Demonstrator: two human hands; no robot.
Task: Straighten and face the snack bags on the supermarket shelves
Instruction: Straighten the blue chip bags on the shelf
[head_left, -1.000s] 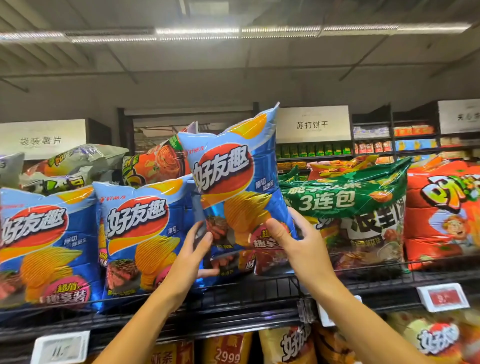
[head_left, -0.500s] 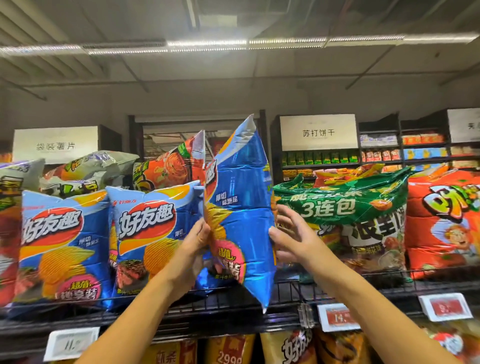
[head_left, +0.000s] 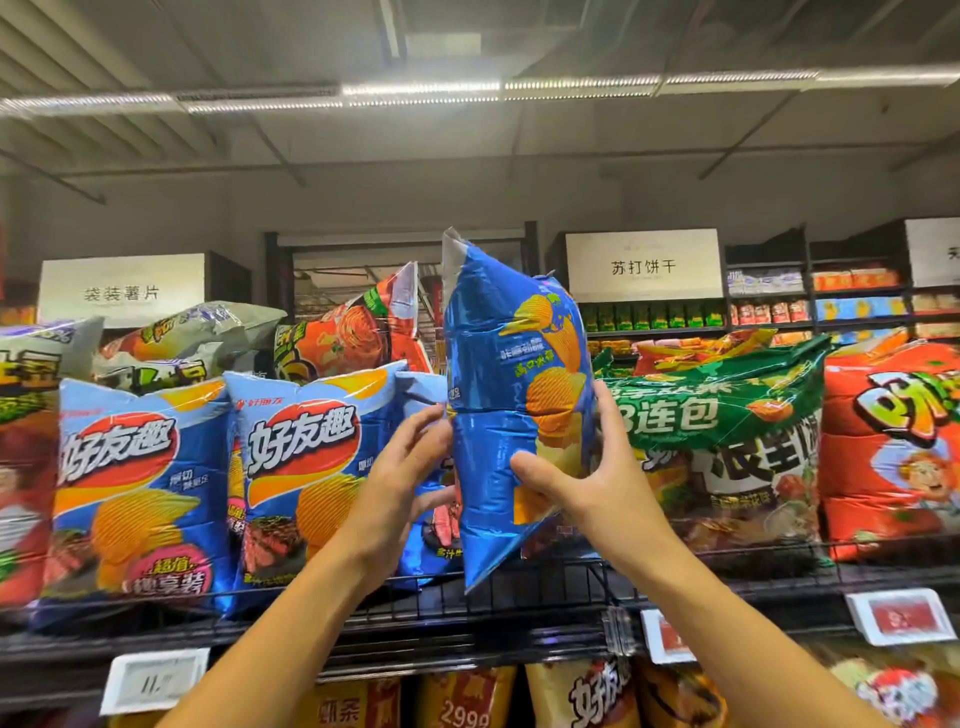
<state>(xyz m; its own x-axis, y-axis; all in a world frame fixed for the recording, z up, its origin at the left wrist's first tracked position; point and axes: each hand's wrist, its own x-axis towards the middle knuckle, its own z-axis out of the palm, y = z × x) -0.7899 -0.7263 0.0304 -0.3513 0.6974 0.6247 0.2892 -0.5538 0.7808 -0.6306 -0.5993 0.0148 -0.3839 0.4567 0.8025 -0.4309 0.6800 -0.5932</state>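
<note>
The blue chip bag (head_left: 511, 410) has turned. A second ago its front, with the big red name, faced out. Half a second ago it stood edge-on. Now its back side shows, with small writing and pictures of chips. The right hand (head_left: 584, 486) was down at the bag's bottom corner; now it holds the bag's right side, thumb across the front. The left hand (head_left: 402, 486) has slid up and touches the bag's left edge with its fingertips.
</note>
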